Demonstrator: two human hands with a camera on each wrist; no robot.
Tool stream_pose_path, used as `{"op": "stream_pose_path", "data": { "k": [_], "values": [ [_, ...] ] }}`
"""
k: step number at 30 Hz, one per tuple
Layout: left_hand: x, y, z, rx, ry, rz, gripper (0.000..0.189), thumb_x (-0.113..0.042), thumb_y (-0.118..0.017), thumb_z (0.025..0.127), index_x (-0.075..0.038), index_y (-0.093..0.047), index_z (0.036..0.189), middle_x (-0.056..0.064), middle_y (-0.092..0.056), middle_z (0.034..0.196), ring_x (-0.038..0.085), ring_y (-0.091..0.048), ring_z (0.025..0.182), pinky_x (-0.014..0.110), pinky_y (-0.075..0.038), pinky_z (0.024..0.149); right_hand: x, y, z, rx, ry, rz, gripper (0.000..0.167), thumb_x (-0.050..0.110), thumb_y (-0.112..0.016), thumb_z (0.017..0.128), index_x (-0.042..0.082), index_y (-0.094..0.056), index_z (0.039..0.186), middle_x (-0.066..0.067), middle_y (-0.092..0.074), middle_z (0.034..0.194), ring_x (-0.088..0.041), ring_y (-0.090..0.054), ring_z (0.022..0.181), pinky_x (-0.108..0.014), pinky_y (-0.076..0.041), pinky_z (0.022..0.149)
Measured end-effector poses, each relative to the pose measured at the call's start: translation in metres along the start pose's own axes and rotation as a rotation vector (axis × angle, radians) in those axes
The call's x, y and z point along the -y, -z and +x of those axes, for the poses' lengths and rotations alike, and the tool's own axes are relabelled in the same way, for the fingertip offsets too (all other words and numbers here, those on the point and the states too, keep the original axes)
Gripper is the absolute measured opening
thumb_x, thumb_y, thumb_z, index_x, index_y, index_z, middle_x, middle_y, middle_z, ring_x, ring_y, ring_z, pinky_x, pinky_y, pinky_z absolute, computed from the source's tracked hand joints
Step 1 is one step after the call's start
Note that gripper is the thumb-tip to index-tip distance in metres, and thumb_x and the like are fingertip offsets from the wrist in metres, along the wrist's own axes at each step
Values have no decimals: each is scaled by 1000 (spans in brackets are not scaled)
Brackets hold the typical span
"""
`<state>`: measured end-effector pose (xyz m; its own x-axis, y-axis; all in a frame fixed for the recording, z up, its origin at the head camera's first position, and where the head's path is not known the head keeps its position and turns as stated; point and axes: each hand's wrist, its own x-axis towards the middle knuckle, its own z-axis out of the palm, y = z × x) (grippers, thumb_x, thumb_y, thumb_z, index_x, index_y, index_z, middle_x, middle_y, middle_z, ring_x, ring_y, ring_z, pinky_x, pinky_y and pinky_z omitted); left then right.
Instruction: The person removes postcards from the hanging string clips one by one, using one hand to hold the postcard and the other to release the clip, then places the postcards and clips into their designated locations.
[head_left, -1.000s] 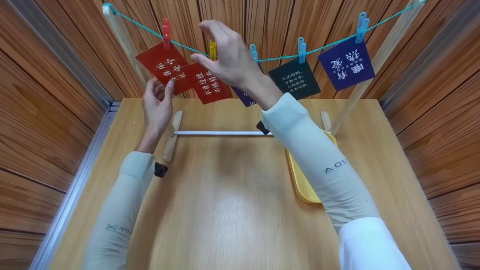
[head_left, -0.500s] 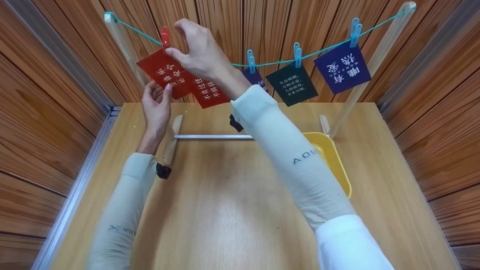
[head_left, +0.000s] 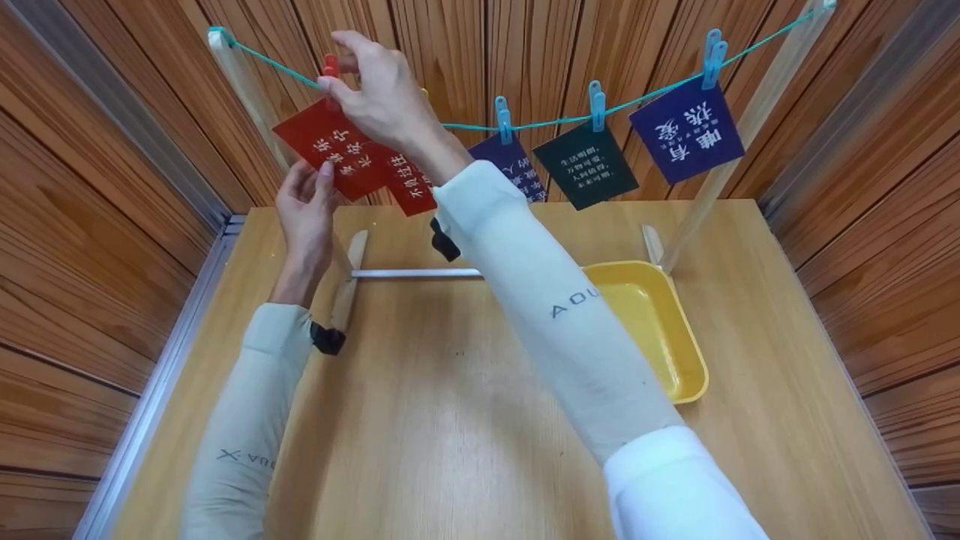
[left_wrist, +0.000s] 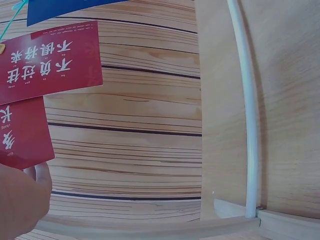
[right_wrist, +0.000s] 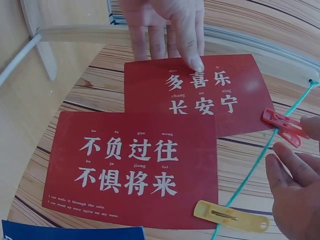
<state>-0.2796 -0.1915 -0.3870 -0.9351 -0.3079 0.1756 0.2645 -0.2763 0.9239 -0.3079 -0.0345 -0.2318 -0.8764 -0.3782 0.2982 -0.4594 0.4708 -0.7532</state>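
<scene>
My left hand pinches the lower edge of a red card with white characters; thumb lies on its face, fingers behind. A red clothespin fastens this card's upper corner to a green string. My right hand is up at that clothespin, which sits between thumb and fingers at its handle end. A second red card hangs from a yellow clothespin and overlaps the first. In the head view my right hand and forearm hide part of it.
Dark blue, green and purple cards hang further right on light-blue clothespins. A wooden post holds the string's right end. A yellow tray stands on the table, partly behind my right forearm. A white rod joins the stand's feet.
My right hand has moved left along the string, from near the yellow clothespin to the red one. The left hand keeps its pinch on the red card. More of the tray shows.
</scene>
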Motion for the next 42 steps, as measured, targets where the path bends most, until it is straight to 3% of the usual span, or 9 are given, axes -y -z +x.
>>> {"op": "stream_pose_path", "data": {
  "k": [7,16,26,35,42],
  "values": [
    [-1,-2,-1,-2,8,-80,44,-24,-73,99,-13,-60,139,8,-67,139,26,-65,133,42,-55,112,-4,-1,-2,-8,-1,46,59,26,-61,106,13,-41,160,-4,-61,153,-12,-59,141,-18,-48,113],
    [-1,2,-1,-21,9,-64,41,-26,-74,98,-14,-63,136,9,-69,138,27,-67,129,41,-58,108,2,-2,0,11,33,19,50,25,-61,106,12,-49,153,-4,-64,146,-12,-60,136,-17,-48,111],
    [-3,0,2,3,30,-102,38,-22,-72,98,-13,-62,134,10,-69,136,29,-67,131,43,-57,110,1,4,1,-38,156,-28,23,23,-61,106,8,-70,122,-6,-74,116,-11,-67,104,-17,-53,99],
    [-6,-8,5,35,-5,-132,42,-24,-74,97,-13,-62,135,11,-69,139,30,-67,130,42,-59,107,4,8,5,-91,174,-62,24,24,-59,107,10,-71,121,-5,-74,117,-9,-66,103,-15,-52,100],
    [-3,-7,2,30,14,-140,42,-24,-73,98,-13,-61,136,11,-68,139,30,-66,131,42,-58,108,-2,10,3,-103,191,-25,23,23,-60,106,9,-72,120,-5,-76,115,-9,-69,104,-14,-53,100]
  ]
}}
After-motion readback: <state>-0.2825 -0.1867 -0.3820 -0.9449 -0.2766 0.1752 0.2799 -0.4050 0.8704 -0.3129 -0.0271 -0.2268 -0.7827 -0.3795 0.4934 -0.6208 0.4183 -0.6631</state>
